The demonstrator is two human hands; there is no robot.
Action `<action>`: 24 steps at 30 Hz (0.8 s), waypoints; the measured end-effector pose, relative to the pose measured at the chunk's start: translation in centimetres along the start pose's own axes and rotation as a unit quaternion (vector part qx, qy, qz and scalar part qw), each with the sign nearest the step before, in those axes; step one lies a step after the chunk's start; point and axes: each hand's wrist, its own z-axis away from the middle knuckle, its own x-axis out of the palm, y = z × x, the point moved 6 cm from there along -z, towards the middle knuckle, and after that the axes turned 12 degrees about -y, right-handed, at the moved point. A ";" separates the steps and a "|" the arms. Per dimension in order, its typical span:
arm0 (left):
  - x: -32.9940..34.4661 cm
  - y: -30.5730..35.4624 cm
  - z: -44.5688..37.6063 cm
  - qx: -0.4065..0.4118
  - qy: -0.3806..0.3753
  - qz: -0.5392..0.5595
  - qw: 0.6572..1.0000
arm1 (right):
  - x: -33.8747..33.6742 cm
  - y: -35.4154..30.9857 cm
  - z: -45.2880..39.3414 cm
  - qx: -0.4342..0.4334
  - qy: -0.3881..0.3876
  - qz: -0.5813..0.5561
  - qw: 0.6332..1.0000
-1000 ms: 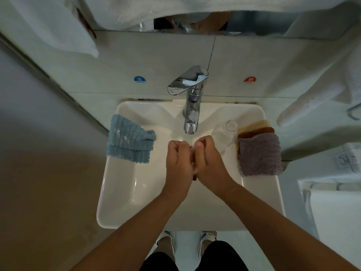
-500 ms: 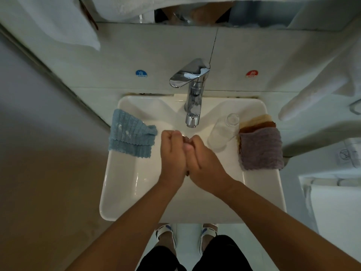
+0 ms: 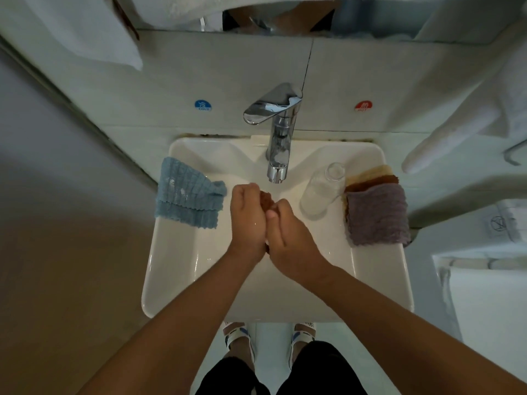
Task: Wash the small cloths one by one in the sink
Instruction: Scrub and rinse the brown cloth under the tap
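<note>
Brown cloth (image 3: 267,201) bunched between hands; blue cloth (image 3: 186,193) draped left rim; purple-topped stack (image 3: 376,213) right.

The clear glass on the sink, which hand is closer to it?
Right hand, just beside the clear glass. The left hand is farther, beyond the right.

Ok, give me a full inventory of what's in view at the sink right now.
sink: one, white, centre
tap: one, chrome, back of sink
blue cloth: one, on left rim
stacked cloths: purple on top, brown and tan beneath, right rim
glass: one, clear, beside the stack
brown cloth: one, squeezed between both hands
cold sticker: blue, wall
hot sticker: red, wall
white towels: hanging, upper left and right
left hand: over basin
right hand: over basin
</note>
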 end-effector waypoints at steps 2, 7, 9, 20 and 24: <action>0.4 -0.4 0.7 -0.014 -0.006 0.002 1.000 | -0.9 0.5 -0.5 0.009 0.025 -0.031 0.999; 0.4 0.4 -0.4 -0.026 0.009 0.021 0.999 | -0.7 -0.2 -0.3 -0.002 0.059 -0.006 0.998; 0.2 0.2 -0.2 -0.022 0.014 0.005 1.000 | -0.5 -0.4 -0.3 -0.007 0.038 0.008 0.999; -0.3 -1.6 1.2 -0.073 0.011 0.060 0.995 | -1.4 0.3 -1.2 0.020 -0.010 0.026 0.999; -0.4 -1.4 0.8 -0.066 0.001 0.040 0.997 | -0.9 0.5 -0.5 0.004 -0.006 -0.007 1.000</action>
